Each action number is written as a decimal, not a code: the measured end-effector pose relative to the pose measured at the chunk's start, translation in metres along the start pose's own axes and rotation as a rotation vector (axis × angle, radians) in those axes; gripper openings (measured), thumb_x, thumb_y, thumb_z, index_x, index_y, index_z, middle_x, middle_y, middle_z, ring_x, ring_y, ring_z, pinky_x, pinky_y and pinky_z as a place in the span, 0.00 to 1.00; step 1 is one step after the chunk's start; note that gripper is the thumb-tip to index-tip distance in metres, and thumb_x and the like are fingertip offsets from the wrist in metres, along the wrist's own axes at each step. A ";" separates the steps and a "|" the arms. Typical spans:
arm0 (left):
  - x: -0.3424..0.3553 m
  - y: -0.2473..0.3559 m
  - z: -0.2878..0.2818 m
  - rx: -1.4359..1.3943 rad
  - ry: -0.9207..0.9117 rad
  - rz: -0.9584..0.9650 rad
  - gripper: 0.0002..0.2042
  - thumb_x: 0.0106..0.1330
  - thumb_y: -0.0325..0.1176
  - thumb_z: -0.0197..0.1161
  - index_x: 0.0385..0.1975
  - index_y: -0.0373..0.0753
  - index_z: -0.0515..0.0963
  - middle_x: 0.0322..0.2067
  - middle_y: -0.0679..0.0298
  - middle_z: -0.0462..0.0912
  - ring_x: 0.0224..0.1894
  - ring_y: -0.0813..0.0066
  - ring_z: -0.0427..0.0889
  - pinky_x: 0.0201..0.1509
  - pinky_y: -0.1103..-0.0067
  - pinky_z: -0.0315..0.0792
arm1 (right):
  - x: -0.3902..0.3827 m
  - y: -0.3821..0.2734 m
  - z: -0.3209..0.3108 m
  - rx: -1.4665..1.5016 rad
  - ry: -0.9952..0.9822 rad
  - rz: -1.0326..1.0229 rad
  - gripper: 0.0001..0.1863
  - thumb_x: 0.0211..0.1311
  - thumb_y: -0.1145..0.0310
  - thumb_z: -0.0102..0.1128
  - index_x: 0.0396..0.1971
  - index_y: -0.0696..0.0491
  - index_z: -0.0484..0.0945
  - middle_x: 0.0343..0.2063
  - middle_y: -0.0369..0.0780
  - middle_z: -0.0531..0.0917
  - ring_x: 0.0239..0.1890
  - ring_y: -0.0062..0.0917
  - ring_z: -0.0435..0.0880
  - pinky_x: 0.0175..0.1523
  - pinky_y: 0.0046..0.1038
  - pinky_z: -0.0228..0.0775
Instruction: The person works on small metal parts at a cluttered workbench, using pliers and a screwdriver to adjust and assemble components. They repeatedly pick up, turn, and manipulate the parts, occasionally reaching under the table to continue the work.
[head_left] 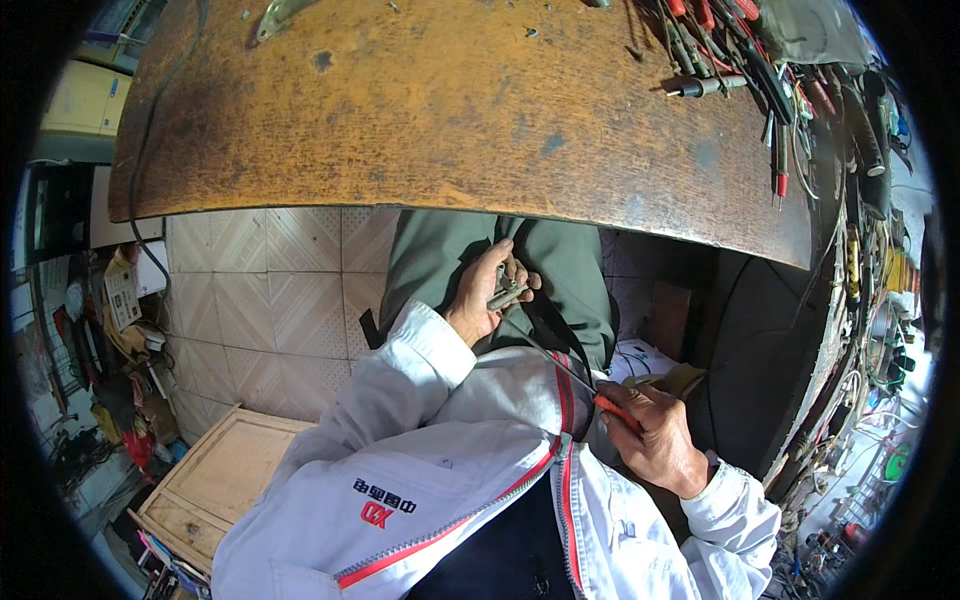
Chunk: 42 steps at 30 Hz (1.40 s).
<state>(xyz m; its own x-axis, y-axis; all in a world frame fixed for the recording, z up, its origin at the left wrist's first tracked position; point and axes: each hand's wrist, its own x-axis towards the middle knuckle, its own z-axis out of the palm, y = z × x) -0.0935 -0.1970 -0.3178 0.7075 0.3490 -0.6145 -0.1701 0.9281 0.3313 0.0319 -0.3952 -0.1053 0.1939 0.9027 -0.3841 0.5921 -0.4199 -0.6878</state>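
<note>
My left hand (484,292) is closed around a small metal part (506,294), held above my lap just below the table's front edge. The part looks dull and brassy; fingers cover some of it, and its kind cannot be made out. In my right hand (655,437), lower and to the right, is a screwdriver with a red handle (618,410). Its thin shaft (562,367) points up and left toward the left hand, and the tip seems to end short of the metal part.
A worn wooden table (430,120) spans the top. Test leads and tools (715,60) crowd its right corner, beside a mass of cables (850,330). At lower left stands a wooden box (225,475) on the tiled floor (270,300). A black cable (155,120) hangs over the table's left side.
</note>
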 end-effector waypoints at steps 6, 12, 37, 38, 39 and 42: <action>0.001 -0.001 -0.003 -0.019 -0.026 -0.001 0.23 0.71 0.50 0.56 0.15 0.43 0.66 0.19 0.64 0.74 0.33 0.60 0.83 0.32 0.71 0.77 | 0.002 0.002 -0.001 0.021 0.009 -0.004 0.19 0.55 0.78 0.63 0.49 0.62 0.80 0.20 0.46 0.79 0.19 0.31 0.78 0.25 0.31 0.70; 0.002 -0.002 -0.004 -0.017 -0.047 0.010 0.23 0.71 0.50 0.56 0.16 0.43 0.67 0.19 0.64 0.74 0.33 0.60 0.83 0.31 0.72 0.78 | 0.002 0.000 -0.002 0.018 -0.004 0.002 0.18 0.55 0.78 0.62 0.48 0.63 0.80 0.20 0.47 0.79 0.18 0.31 0.77 0.25 0.31 0.70; 0.002 -0.008 -0.010 0.094 -0.020 0.067 0.22 0.72 0.49 0.54 0.18 0.40 0.69 0.19 0.63 0.73 0.31 0.60 0.84 0.30 0.72 0.76 | 0.015 -0.016 -0.007 0.241 -0.062 0.165 0.15 0.60 0.80 0.60 0.48 0.63 0.81 0.29 0.47 0.86 0.24 0.22 0.82 0.32 0.25 0.74; 0.001 -0.008 -0.010 0.114 -0.009 0.070 0.23 0.72 0.49 0.53 0.17 0.40 0.69 0.18 0.63 0.73 0.31 0.60 0.84 0.30 0.72 0.76 | 0.015 -0.017 -0.007 0.238 -0.078 0.176 0.16 0.60 0.80 0.59 0.49 0.64 0.81 0.27 0.46 0.86 0.24 0.22 0.81 0.31 0.25 0.74; 0.000 -0.008 -0.010 0.134 0.001 0.072 0.23 0.73 0.49 0.53 0.17 0.40 0.68 0.18 0.63 0.73 0.30 0.59 0.84 0.29 0.72 0.76 | 0.016 -0.018 -0.006 0.234 -0.094 0.187 0.16 0.60 0.81 0.59 0.49 0.64 0.80 0.26 0.46 0.85 0.24 0.21 0.81 0.31 0.24 0.74; 0.002 -0.008 -0.010 0.167 0.005 0.068 0.22 0.73 0.48 0.53 0.18 0.39 0.70 0.18 0.62 0.73 0.28 0.59 0.84 0.26 0.73 0.75 | 0.018 -0.024 -0.004 0.276 -0.127 0.294 0.15 0.61 0.81 0.58 0.49 0.64 0.81 0.24 0.45 0.85 0.23 0.20 0.81 0.30 0.23 0.73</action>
<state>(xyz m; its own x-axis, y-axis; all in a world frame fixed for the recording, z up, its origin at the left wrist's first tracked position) -0.0972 -0.2028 -0.3287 0.6946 0.4114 -0.5902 -0.1008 0.8679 0.4864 0.0240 -0.3679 -0.0932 0.2155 0.7294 -0.6493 0.2908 -0.6826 -0.6704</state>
